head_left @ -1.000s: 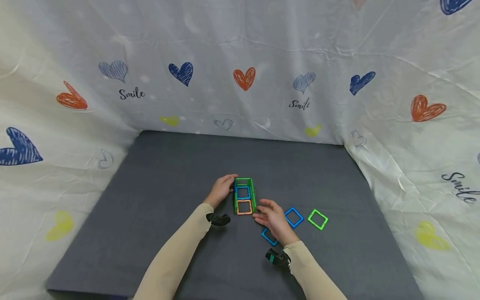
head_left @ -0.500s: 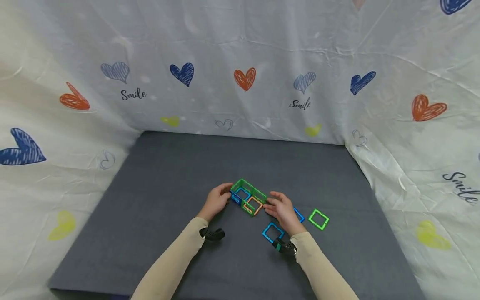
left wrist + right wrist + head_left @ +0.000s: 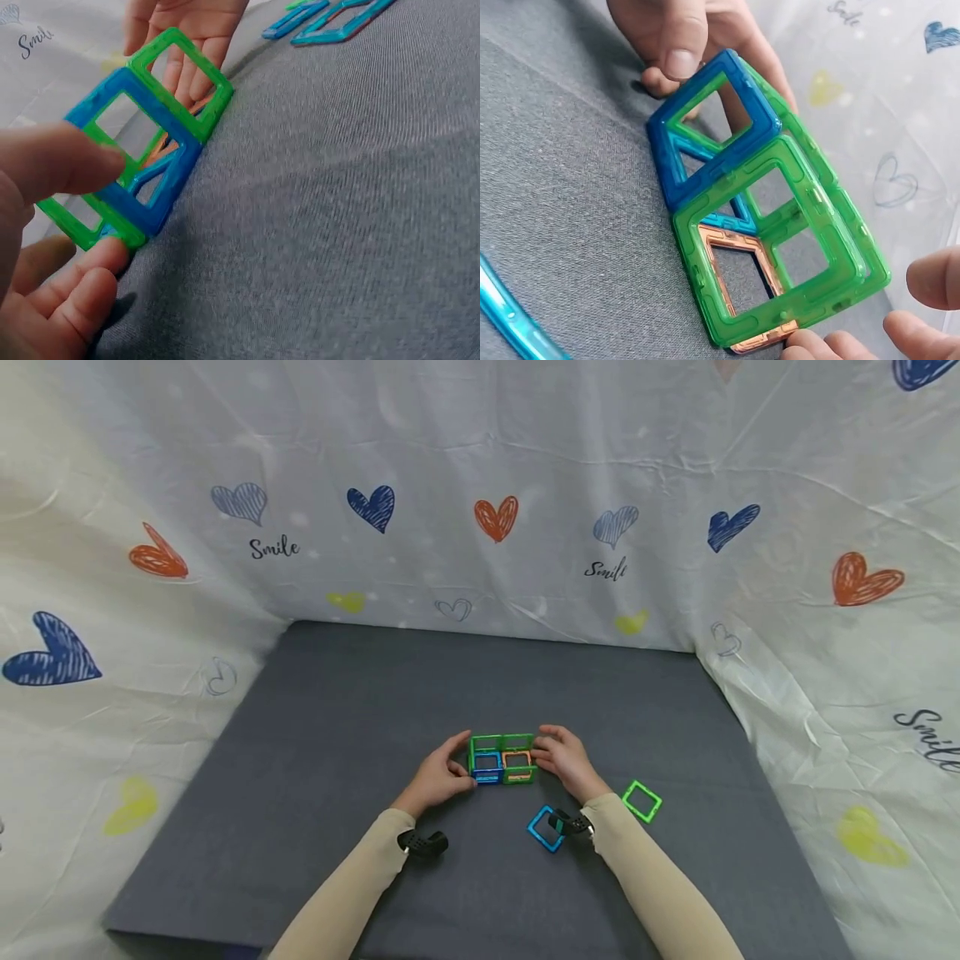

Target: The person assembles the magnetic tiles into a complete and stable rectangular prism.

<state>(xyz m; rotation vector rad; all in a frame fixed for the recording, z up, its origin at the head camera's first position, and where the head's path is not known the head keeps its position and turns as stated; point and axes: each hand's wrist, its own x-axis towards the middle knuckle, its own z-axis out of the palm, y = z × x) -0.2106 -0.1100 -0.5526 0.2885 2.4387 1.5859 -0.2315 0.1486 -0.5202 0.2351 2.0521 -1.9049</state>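
As hands (image 3: pixel 435 779) flank its ends, tile box (image 3: pixel 501 768) between, on grey table (image 3: pixel 390 693)

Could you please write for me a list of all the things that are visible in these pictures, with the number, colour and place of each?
Joined tile box: 1, green and blue walls with blue and orange base, between the hands
Loose blue tiles: 2, blue, on the table near the right arm
Loose green tile: 1, green, right of the right forearm
Table: 1, dark grey, beneath the tiles
Curtain: at least 1, white, behind and beside the table
Printed hearts: many, blue, orange, yellow or outlined, on the curtain
"Smile" words: several, black, on the curtain
Wrist devices: 2, black, one per wrist
Sleeves: 2, beige, on the forearms
Left hand: 1, bare, gripping the box's left end
Right hand: 1, bare, fingers at its right end
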